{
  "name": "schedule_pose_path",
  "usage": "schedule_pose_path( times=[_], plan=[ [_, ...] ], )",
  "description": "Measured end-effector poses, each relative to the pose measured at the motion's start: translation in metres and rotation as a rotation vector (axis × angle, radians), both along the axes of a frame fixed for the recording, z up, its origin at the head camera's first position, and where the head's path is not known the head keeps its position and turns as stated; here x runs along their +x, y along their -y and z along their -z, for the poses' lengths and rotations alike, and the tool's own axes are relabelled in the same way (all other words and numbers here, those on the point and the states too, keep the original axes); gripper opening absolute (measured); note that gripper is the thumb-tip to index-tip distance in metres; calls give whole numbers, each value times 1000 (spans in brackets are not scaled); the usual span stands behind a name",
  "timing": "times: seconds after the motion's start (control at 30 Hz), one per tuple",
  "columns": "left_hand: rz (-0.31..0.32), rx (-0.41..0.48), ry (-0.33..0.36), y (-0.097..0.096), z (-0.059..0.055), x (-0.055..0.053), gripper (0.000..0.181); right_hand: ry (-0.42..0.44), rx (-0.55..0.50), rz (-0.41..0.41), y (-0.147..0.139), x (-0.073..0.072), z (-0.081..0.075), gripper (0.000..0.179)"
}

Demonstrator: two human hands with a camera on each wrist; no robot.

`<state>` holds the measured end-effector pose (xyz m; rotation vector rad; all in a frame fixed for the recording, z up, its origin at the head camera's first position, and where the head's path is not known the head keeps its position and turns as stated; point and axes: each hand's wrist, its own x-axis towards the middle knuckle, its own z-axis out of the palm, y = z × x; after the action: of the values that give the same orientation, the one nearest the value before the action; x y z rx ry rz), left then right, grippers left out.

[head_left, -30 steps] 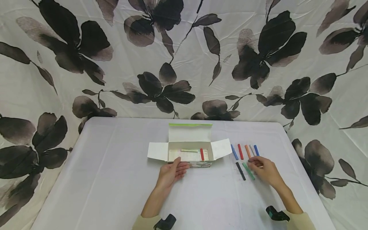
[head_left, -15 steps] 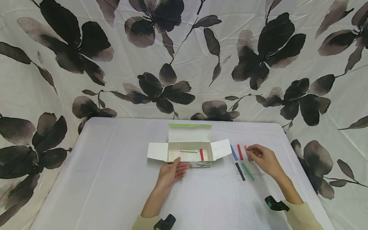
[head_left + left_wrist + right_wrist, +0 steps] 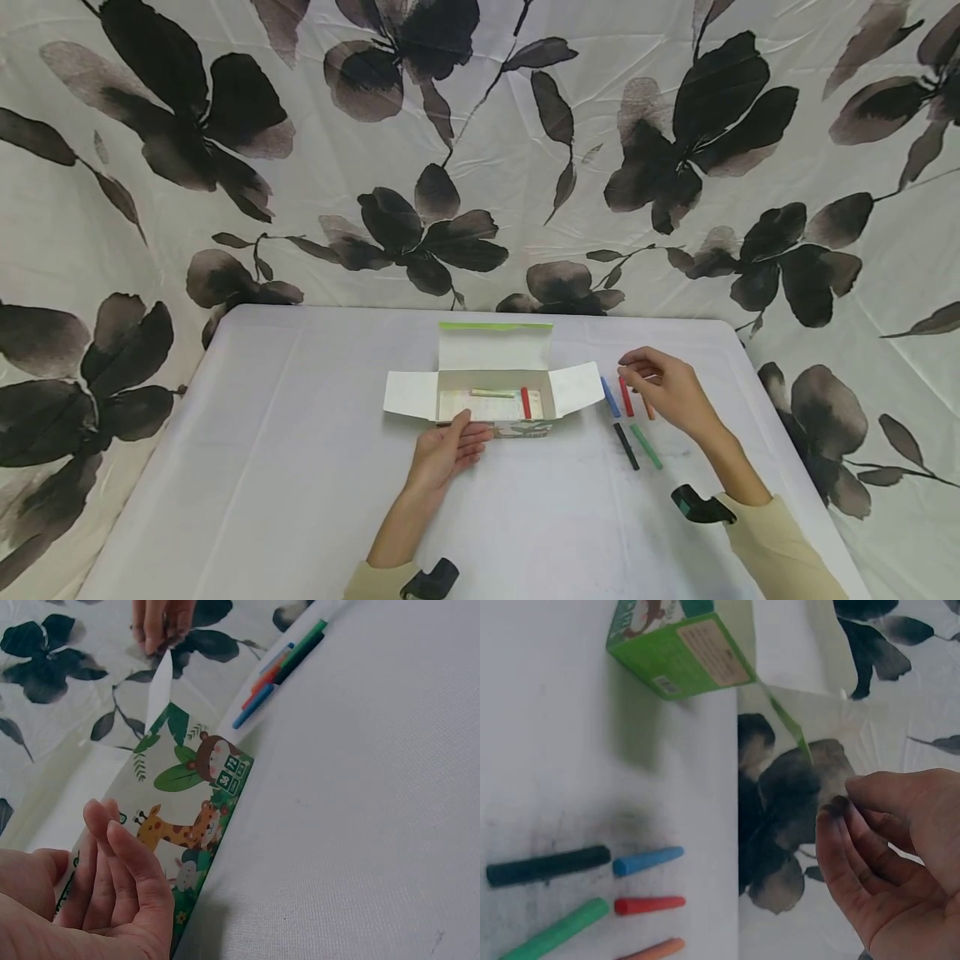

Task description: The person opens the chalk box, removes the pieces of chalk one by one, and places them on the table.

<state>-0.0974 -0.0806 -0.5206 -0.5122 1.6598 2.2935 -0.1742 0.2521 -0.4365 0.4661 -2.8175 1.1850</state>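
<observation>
A cardboard box [image 3: 497,348] with cartoon animals on its front stands with its flaps folded out. Inside it lie a light-green crayon [image 3: 493,393] and a red crayon [image 3: 526,403]. My left hand [image 3: 438,454] holds the front wall, thumb over the rim and fingers outside. My right hand [image 3: 667,393] hovers over the crayons right of the box, thumb and fingertips together. The tips look dark; whether they pinch something I cannot tell. Around it lie a blue crayon [image 3: 611,397], a red crayon [image 3: 649,905], an orange crayon [image 3: 649,408], a black crayon [image 3: 549,865] and a green crayon [image 3: 647,447].
A white cloth covers the table [image 3: 285,467]. Behind it hangs a pale cloth backdrop [image 3: 555,167] with dark flowers. The box's right side flap [image 3: 576,388] sticks out towards the loose crayons. Faint dark smudges mark the tablecloth near them.
My right hand has moved up and left, from beside the green crayon to above the red and orange ones. The grey crayon seen earlier is out of sight. My left hand has stayed still.
</observation>
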Motion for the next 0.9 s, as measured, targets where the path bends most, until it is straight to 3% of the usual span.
schedule_pose_path(
  times=[0.37,0.9],
  plan=[
    [5,-1,-3,1,-1,1,45,9,-27,-49,45,-8,-2,18],
    [-1,16,0,1,0,1,49,26,-47,-222,105,-15,13,13]
  ],
)
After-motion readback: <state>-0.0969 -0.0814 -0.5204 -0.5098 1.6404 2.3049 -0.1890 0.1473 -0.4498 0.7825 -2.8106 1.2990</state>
